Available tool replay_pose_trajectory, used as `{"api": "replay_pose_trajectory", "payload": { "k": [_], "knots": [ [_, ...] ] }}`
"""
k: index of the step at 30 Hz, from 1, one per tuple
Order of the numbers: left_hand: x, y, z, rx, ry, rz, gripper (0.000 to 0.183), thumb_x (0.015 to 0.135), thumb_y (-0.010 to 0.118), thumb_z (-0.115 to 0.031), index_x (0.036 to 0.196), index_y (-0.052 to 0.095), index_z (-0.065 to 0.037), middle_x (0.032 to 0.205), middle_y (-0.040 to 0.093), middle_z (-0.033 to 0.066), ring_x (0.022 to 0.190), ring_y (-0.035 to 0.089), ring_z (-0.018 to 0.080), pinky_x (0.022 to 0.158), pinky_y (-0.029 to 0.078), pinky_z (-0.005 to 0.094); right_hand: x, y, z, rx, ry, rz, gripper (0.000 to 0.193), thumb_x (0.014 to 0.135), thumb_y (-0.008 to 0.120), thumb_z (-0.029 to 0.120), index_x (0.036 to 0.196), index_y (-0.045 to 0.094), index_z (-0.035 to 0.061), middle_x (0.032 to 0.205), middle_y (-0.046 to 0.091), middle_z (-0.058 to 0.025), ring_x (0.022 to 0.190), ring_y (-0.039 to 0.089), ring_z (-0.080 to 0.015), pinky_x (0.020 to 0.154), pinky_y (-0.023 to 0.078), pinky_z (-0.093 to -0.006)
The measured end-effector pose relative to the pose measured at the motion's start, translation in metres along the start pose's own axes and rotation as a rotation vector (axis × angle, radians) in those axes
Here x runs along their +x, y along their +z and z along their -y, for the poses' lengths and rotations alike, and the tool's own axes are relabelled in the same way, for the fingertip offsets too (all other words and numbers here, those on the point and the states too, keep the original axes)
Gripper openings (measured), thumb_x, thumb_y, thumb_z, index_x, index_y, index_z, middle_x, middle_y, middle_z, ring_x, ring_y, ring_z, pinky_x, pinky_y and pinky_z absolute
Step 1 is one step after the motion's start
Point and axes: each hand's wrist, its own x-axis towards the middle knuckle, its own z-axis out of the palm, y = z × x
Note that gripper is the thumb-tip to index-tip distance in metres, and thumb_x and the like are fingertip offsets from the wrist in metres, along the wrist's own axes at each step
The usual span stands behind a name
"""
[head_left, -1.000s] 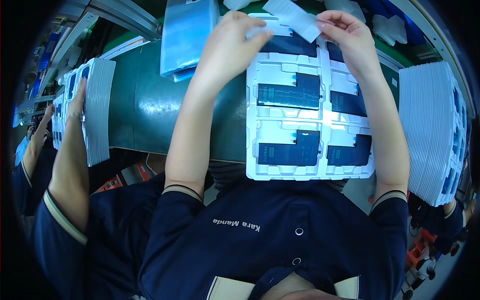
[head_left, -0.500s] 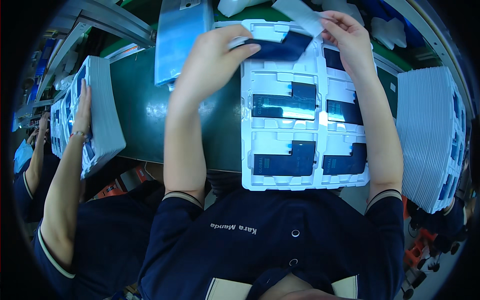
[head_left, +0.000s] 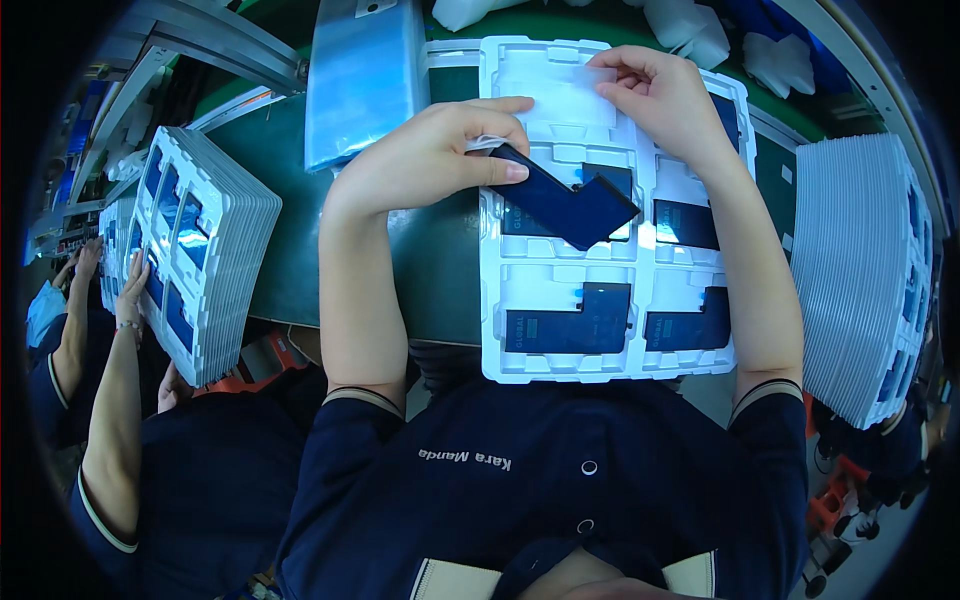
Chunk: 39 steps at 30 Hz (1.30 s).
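My left hand (head_left: pixel 440 150) pinches a dark, L-shaped flat battery (head_left: pixel 565 205) by one end, tilted above the white plastic tray (head_left: pixel 560 372). A bit of white material sticks out between the left fingers. Over the tray's far left compartment, my right hand (head_left: pixel 665 100) pinches the edge of a thin translucent sheet (head_left: pixel 588 88). Similar batteries lie in other compartments, including the near left battery (head_left: pixel 570 322) and the near right battery (head_left: pixel 690 322). The held battery partly covers one in the middle left compartment.
Blue plastic bags (head_left: pixel 365 85) lie left of the tray on the green table (head_left: pixel 440 290). Tall tray stacks stand at right (head_left: pixel 855 280) and left (head_left: pixel 250 240); a co-worker's hand (head_left: pixel 132 290) touches the left stack. Crumpled white packing pieces (head_left: pixel 780 65) lie along the back.
My left hand has brought the battery nearer and tilted it. My right hand has moved left and lowered the sheet toward the tray. The co-worker's tray stack has shifted nearer and turned.
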Motion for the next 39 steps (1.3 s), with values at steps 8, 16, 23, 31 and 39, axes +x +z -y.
{"api": "replay_pose_trajectory", "payload": {
  "k": [8, 16, 23, 31, 39],
  "knots": [
    [0.001, -0.007, 0.012, -0.154, 0.023, -0.176, 0.013, 0.083, 0.070, -0.014, 0.093, 0.069, -0.005, 0.130, 0.058, 0.0129, 0.116, 0.054, 0.0219, 0.095, 0.042, 0.0325, -0.003, 0.002, -0.002, 0.132, -0.134, -0.168, 0.036, 0.086, 0.067, 0.012, 0.122, 0.061, 0.0085, 0.106, 0.066, -0.0044, 0.088, 0.060, -0.0115, 0.077, 0.050, -0.0234],
    [0.033, 0.017, 0.027, 0.055, 0.024, -0.653, 0.026, 0.079, 0.075, -0.021, 0.098, 0.072, -0.005, 0.117, 0.059, 0.0059, 0.104, 0.058, 0.0179, 0.082, 0.047, 0.0303, -0.009, -0.001, -0.003, 0.493, -0.060, 0.048, 0.037, 0.088, 0.066, 0.011, 0.124, 0.057, 0.0085, 0.107, 0.065, -0.0078, 0.098, 0.062, -0.0128, 0.084, 0.052, -0.0246],
    [0.035, 0.025, 0.029, 0.389, -0.024, -0.765, 0.021, 0.076, 0.078, -0.022, 0.093, 0.075, -0.012, 0.120, 0.055, 0.0093, 0.106, 0.058, 0.0235, 0.084, 0.048, 0.0307, -0.005, 0.003, -0.018, -0.131, -0.189, -0.059, 0.036, 0.083, 0.070, 0.024, 0.119, 0.065, 0.0183, 0.127, 0.055, -0.0085, 0.116, 0.052, -0.0245, 0.094, 0.046, -0.0323],
    [0.029, 0.017, -0.001, -0.699, 0.298, -0.677, 0.040, 0.097, 0.050, -0.026, 0.126, 0.048, 0.000, 0.112, 0.057, 0.0150, 0.089, 0.058, 0.0213, 0.078, 0.049, 0.0315, -0.007, 0.001, -0.020, 0.083, -0.162, -0.121, 0.037, 0.088, 0.065, 0.036, 0.120, 0.064, 0.0165, 0.126, 0.057, -0.0085, 0.117, 0.051, -0.0240, 0.097, 0.043, -0.0372],
    [0.065, 0.055, -0.032, -1.195, 0.266, -0.585, 0.045, 0.099, 0.048, -0.024, 0.134, 0.040, 0.002, 0.118, 0.057, 0.0195, 0.113, 0.055, 0.0282, 0.097, 0.047, 0.0402, -0.024, -0.018, 0.013, 0.815, 0.064, 0.130, 0.031, 0.084, 0.072, 0.023, 0.107, 0.062, 0.0038, 0.092, 0.067, -0.0059, 0.085, 0.062, -0.0110, 0.080, 0.047, -0.0238]
  ]
}}
